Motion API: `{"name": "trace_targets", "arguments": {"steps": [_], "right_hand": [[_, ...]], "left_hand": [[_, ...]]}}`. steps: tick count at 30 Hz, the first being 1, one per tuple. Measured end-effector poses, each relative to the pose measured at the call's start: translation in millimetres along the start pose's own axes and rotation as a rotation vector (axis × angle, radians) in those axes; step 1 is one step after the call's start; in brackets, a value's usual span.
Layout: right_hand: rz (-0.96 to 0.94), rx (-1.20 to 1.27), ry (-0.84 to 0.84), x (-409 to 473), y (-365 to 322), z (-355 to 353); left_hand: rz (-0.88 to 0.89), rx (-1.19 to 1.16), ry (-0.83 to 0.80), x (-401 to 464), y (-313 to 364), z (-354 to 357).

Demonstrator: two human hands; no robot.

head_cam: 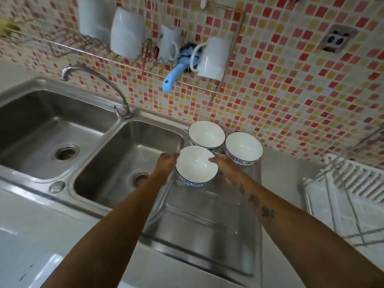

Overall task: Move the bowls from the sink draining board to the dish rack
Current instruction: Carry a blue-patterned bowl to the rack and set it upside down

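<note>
Dish rack point(351, 196) cut off (right edge), blurred.

Two bowls point(206, 134) point(243, 147) crowd behind nearest bowl point(196, 165), bare draining board point(207, 221) in front, sink basin point(124, 159) left

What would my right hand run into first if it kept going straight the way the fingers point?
Probably the nearest bowl: the right hand points up-left at its rim and looks to be already touching it. Past that stands the back-left bowl. Depth is uncertain.

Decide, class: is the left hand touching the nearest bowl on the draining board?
Touching. The head view shows the left hand with its fingers against the rim of the nearest bowl, no gap between them.
</note>
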State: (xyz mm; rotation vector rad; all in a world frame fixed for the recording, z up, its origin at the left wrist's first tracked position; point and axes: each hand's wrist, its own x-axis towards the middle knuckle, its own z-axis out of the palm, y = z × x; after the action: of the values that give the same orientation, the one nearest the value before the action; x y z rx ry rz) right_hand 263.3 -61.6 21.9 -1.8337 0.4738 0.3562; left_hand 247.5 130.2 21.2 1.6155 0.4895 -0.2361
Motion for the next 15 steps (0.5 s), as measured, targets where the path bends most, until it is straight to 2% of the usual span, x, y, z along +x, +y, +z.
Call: {"name": "trace_targets", "arguments": {"steps": [5,15], "right_hand": [[0.065,-0.011,-0.014,2.0,6.3,11.9],[0.042,-0.084,0.108,15.5,19.6,20.7]], "left_hand": [[0.026,-0.094,0.041,15.9,-13.2,24.4],[0.07,0.055,0.086,30.5,-29.1,38.1]]}}
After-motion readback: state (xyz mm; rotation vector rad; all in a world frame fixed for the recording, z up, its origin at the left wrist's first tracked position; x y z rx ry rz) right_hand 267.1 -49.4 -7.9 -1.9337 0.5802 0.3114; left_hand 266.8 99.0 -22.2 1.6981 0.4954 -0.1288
